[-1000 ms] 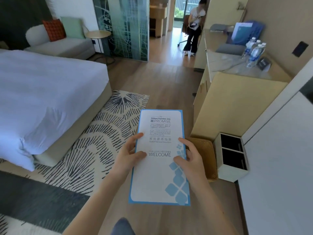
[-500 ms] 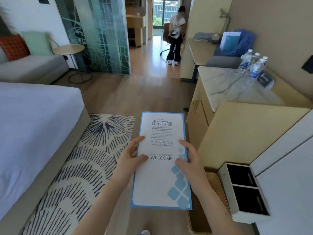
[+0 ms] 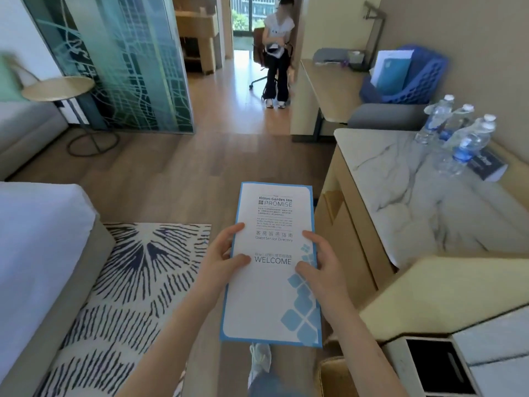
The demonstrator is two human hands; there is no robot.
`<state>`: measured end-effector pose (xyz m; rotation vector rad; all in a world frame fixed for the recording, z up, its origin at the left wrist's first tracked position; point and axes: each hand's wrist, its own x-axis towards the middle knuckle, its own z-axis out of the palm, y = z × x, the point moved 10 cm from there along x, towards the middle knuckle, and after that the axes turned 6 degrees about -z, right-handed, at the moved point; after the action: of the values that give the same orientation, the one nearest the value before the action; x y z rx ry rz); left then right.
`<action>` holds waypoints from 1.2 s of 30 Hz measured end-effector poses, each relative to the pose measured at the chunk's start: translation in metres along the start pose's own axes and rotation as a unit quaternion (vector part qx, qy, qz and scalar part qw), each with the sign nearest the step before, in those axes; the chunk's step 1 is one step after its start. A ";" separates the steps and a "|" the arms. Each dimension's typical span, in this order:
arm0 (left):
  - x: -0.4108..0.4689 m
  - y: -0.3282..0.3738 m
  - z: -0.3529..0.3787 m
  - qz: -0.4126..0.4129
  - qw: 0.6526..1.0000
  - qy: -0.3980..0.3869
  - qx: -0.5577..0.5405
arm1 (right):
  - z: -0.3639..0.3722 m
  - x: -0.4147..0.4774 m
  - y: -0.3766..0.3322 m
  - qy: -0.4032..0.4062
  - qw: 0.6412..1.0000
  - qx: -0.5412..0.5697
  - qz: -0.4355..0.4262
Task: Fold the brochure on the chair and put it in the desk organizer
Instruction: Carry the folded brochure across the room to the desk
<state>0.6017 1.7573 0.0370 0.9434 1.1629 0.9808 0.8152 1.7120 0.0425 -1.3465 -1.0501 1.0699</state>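
A folded white brochure (image 3: pixel 272 299) with a blue border and the word WELCOME is held flat in front of me over the wooden floor. My left hand (image 3: pixel 220 259) grips its left edge, thumb on the front. My right hand (image 3: pixel 320 267) grips its right edge, thumb on the front as well. Far ahead on the right, a blue mesh desk organizer (image 3: pixel 415 81) with papers in it stands on a wooden desk (image 3: pixel 323 84). A grey chair (image 3: pixel 383 117) sits by that desk.
A marble-topped cabinet (image 3: pixel 400 202) with several water bottles (image 3: pixel 455 133) is at my right. The white bed (image 3: pixel 37 239) and a patterned rug (image 3: pixel 128 282) are at left. A person (image 3: pixel 276 53) sits in the far doorway. A white bin (image 3: pixel 429 365) and a basket (image 3: pixel 335 376) sit low right.
The view has moved forward along the floor toward the desk; the cabinet and bottles are closer. Both hands keep the same hold on the brochure.
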 end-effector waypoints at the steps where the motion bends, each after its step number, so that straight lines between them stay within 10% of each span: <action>1: 0.027 0.012 -0.003 0.002 1.000 0.010 0.005 | 0.007 0.030 -0.002 -0.007 1.000 0.002 0.003; 16: 0.396 0.126 -0.045 0.021 0.999 0.032 0.034 | 0.098 0.418 -0.020 -0.038 0.999 0.000 0.007; 36: 0.913 0.255 0.110 -0.033 0.976 -0.202 0.073 | 0.031 0.871 -0.028 0.196 0.980 0.010 0.017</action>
<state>0.7897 2.6934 0.0372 1.1522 0.9215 0.6156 0.9658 2.5709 0.0378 -1.4879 -0.7242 0.7919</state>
